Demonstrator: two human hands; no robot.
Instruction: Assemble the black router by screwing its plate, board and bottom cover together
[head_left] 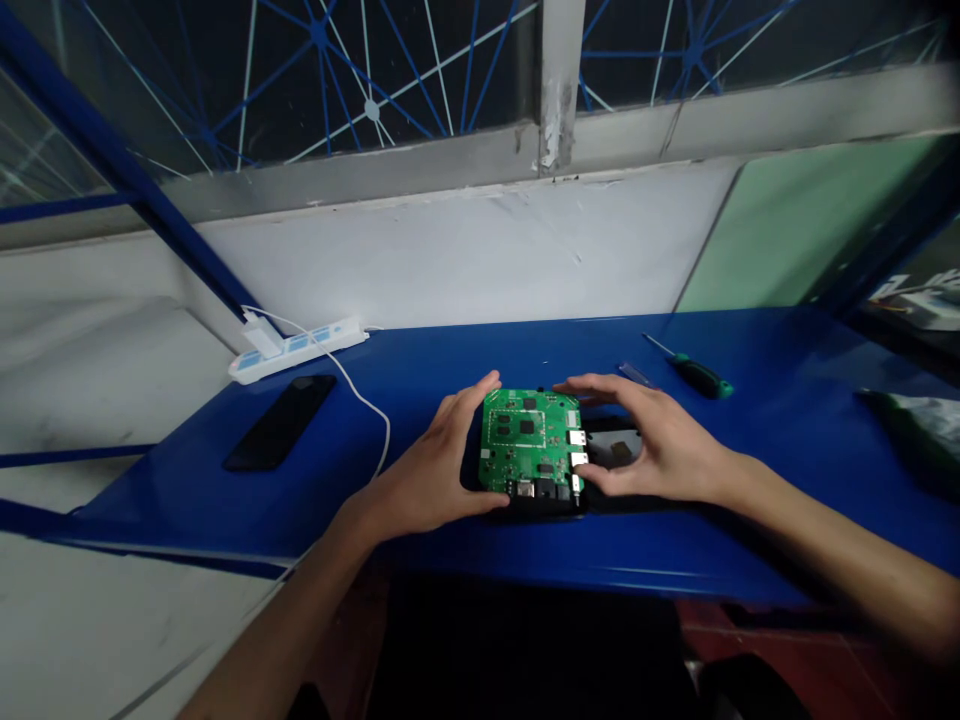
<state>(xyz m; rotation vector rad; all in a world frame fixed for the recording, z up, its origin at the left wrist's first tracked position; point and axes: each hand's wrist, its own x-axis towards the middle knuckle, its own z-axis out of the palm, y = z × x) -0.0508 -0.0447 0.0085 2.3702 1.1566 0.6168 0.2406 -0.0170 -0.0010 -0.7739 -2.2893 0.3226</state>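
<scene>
A green circuit board (527, 427) with white-metal ports on its right and black ports along its near edge lies over a black casing (544, 507). My left hand (431, 465) grips the board's left side, its thumb at the near corner and its index finger at the far one. On the opposite side, my right hand (660, 440) has its thumb against the ports and its fingers at the far right corner. Partly behind that hand rests another black casing part with a greyish plate (613, 447). The board's underside is hidden.
A screwdriver (697, 375) with a green-black handle lies at the back right, near a small clear piece (634, 374). To the left are a black phone (280, 423) and a white power strip (300, 348) with a white cable (367, 402). A bag (919, 440) sits far right on the blue table (465, 352).
</scene>
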